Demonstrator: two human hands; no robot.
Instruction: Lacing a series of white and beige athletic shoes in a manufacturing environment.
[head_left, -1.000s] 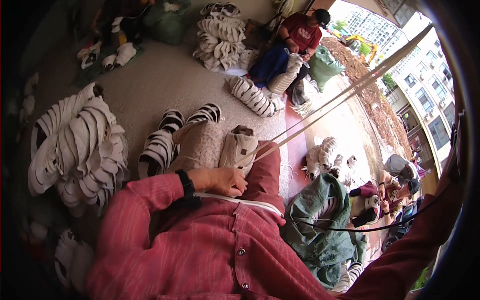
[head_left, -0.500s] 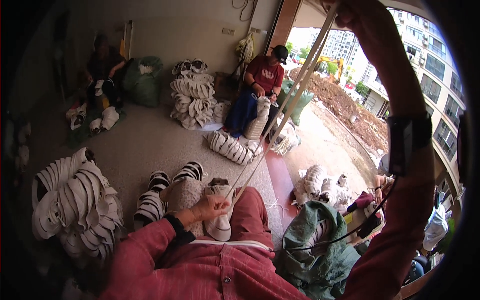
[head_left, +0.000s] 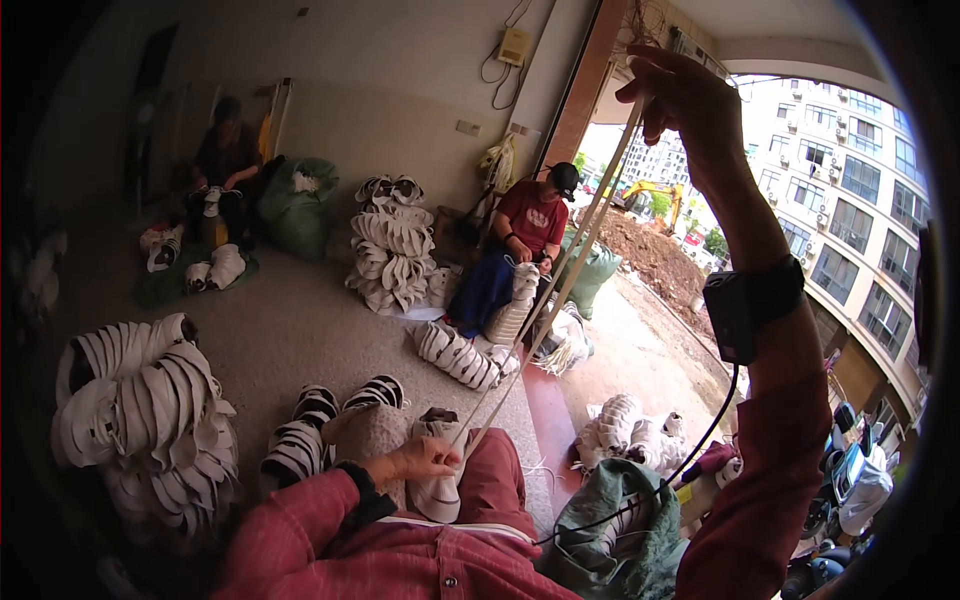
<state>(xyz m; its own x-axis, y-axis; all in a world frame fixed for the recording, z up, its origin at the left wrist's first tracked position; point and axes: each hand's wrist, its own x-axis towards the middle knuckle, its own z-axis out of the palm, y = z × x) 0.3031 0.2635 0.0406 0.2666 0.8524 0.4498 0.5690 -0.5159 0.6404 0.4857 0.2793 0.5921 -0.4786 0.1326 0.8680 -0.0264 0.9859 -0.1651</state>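
Note:
On my lap lies a white shoe upper (head_left: pixel 436 497) with a dark opening. My left hand (head_left: pixel 418 459) is closed over its lacing area, its fingers curled beside the lace. From there a long cream shoelace (head_left: pixel 562 288) runs up to the right in two taut strands. High at the upper right, my right hand (head_left: pixel 693 108) is raised with the arm stretched, pinching the far part of the lace between thumb and fingers. What lies under my left fingers is partly hidden.
Stacked shoe uppers (head_left: pixel 150 400) stand at my left, and black-and-white uppers (head_left: pixel 300 430) lie beside my knee. A green sack (head_left: pixel 625 530) sits at my right. Ahead, a seated co-worker (head_left: pixel 525 235) handles uppers near a tall stack (head_left: pixel 390 245). Another person (head_left: pixel 222 165) sits far left.
The view has tipped upward, so more wall and my whole right hand show. The right forearm has shifted left in the picture. The lace stays taut; my left hand remains on the shoe upper.

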